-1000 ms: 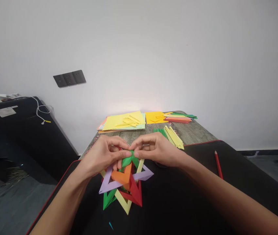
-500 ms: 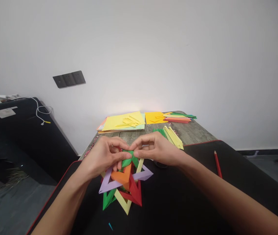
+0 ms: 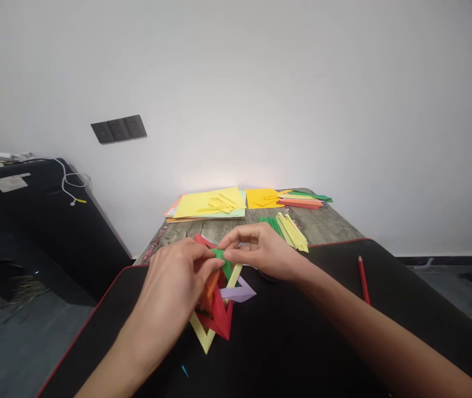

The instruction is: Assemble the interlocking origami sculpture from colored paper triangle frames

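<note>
A folded paper star ornament [image 3: 219,318] with red, orange, green, pale yellow and lilac points is held just above the black mat. My left hand [image 3: 180,273] covers its left side, thumb and fingers pinching the green folded strip at the top. From the other side my right hand [image 3: 258,251] pinches the same green strip between thumb and forefinger. The fingertips of both hands nearly meet there. A lilac point [image 3: 240,290] sticks out to the right, and a pale yellow point [image 3: 203,334] hangs at the bottom. The star's left part is hidden behind my left hand.
Green and pale yellow paper strips [image 3: 288,229] lie beyond my right hand. Yellow paper sheets [image 3: 186,205], orange paper [image 3: 256,199] and coloured strips [image 3: 302,203] sit along the wall. A red pencil [image 3: 363,282] rests on the black mat [image 3: 302,348]. A blue scrap [image 3: 185,371] lies near the front.
My left hand has turned and moved over the star's left side, hiding the lilac and green points there. The star has tilted and shifted slightly left. My right hand stays nearly in place.
</note>
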Available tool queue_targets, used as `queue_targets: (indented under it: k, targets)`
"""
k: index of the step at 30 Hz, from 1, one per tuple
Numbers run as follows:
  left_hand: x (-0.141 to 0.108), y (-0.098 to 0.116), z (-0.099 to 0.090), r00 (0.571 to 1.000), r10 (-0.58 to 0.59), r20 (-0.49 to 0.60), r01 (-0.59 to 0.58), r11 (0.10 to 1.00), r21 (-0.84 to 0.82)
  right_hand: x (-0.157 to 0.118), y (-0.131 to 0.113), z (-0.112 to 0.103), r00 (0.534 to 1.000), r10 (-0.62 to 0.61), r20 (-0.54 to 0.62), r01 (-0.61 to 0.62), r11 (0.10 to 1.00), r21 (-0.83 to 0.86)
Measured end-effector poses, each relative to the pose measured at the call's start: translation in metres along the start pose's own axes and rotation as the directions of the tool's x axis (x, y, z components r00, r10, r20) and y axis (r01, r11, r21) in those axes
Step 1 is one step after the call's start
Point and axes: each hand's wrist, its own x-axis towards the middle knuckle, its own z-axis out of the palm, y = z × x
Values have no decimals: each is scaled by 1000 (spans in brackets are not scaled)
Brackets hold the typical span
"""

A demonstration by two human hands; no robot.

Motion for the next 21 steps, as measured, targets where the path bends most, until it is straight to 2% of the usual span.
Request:
queue_targets:
  k: [4, 10, 16, 21]
  targets:
    - [-11, 11, 11, 990, -66, -127, 74, 995, 63, -2, 0, 5, 999, 0, -54, -2, 999, -44]
    - [-25, 13, 20, 948, -189, -258, 167, 980, -105, -9, -3, 19, 996, -8, -86, 5, 999, -32]
    - [-40, 6, 19, 918, -266, -294, 177, 939, -294, -15, -4, 34, 997, -15, -72, 19, 999, 50]
    - [-44, 2, 20, 886, -260, -384, 134, 936, -325, -14, -2, 41, 990, -82, -117, 86, 996, 31]
